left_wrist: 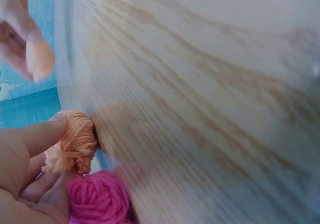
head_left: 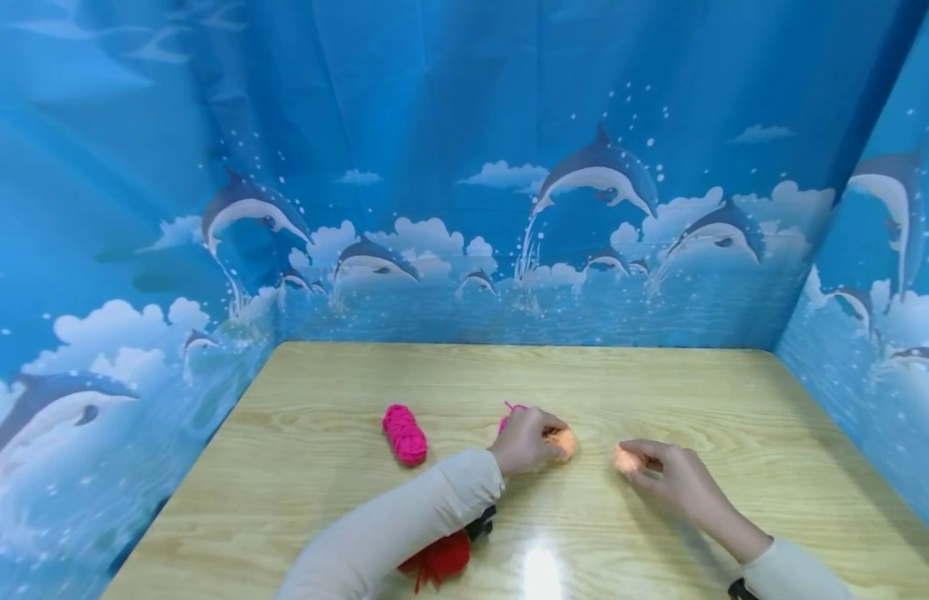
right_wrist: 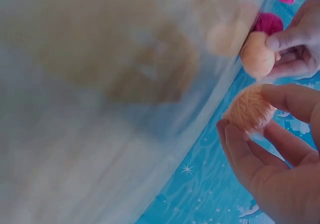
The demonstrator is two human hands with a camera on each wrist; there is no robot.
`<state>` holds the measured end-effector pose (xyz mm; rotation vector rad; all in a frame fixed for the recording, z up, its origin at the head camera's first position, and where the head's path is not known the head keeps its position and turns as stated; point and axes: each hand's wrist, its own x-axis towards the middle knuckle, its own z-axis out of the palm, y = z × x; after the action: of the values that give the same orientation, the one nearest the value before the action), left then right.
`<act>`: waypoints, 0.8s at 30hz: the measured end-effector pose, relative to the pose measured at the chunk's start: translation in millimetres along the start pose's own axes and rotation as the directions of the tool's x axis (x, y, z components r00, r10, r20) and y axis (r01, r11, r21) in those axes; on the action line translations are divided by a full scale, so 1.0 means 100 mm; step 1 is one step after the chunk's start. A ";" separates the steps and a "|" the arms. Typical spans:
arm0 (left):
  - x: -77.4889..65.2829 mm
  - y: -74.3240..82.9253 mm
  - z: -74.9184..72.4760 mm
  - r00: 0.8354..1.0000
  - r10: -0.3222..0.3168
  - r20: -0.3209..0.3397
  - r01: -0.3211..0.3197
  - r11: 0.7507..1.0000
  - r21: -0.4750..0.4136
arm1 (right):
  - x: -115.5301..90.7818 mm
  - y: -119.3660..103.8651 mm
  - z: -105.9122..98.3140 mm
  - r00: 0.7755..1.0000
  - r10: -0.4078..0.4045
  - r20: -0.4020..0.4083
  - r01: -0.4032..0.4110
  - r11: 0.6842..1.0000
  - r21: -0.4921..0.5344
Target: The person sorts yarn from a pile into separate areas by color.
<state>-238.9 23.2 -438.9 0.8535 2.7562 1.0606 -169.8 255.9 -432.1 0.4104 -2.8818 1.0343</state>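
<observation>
Near the middle of the table [head_left: 621, 383] we have two balls of peach yarn, one to each hand. Our left hand [head_left: 526, 442] pinches the left ball [left_wrist: 77, 139] between thumb and fingers, at the table or only just off it; we cannot tell which. Our right hand [head_left: 677, 479] has its fingers [right_wrist: 239, 149] curled about the right ball [right_wrist: 250, 109], thumb and fingertips against its sides, and we cannot be sure whether that one touches the wood. A gap lies between the two balls.

We judge the step in hand to be the handling of this peach pair, with neither ball released yet. The next move, as we read it, calls for a light, even pinch, since soft yarn could squash or shed a loop, and for setting each ball down squarely before the fingers part.

Just beside the left ball sits a pink ball [left_wrist: 100, 198], partly hidden by our hand; we should mind not to nudge it. Further left lies a pink skein [head_left: 405, 435], well apart. Nearer to us, some red yarn [head_left: 445, 554] shows partly behind our left sleeve [head_left: 412, 508]. Behind everything hangs a dolphin curtain [head_left: 434, 83].
</observation>
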 end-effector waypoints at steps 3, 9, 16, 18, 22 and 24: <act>-0.01 0.00 0.00 1.000 -0.004 0.006 0.004 1.000 -0.013 | -0.10 -0.01 0.02 1.000 -0.004 0.021 0.004 1.000 0.005; 0.00 -0.01 0.01 1.000 0.007 -0.003 -0.007 1.000 -0.007 | -0.21 -0.03 0.04 0.999 -0.039 0.031 0.040 0.999 -0.030; 0.00 -0.03 0.02 1.000 0.003 0.005 -0.003 1.000 -0.001 | -0.26 -0.03 0.03 0.993 -0.035 0.114 0.039 0.999 -0.038; 0.00 -0.03 0.02 1.000 0.005 0.007 -0.005 1.000 0.001 | -0.28 -0.03 0.03 0.991 -0.041 0.130 0.047 0.998 -0.044; -0.01 -0.02 0.01 1.000 -0.002 0.012 0.002 1.000 0.002 | -0.32 -0.03 0.05 0.991 -0.080 0.112 0.089 0.993 -0.082; -0.01 -0.01 0.01 1.000 -0.007 0.014 0.007 1.000 0.003 | -0.33 -0.02 0.06 0.991 -0.088 0.104 0.098 0.991 -0.091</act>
<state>-238.9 22.4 -440.3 0.8478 2.7477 1.0451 -136.8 258.2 -439.7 0.6000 -2.9521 0.8809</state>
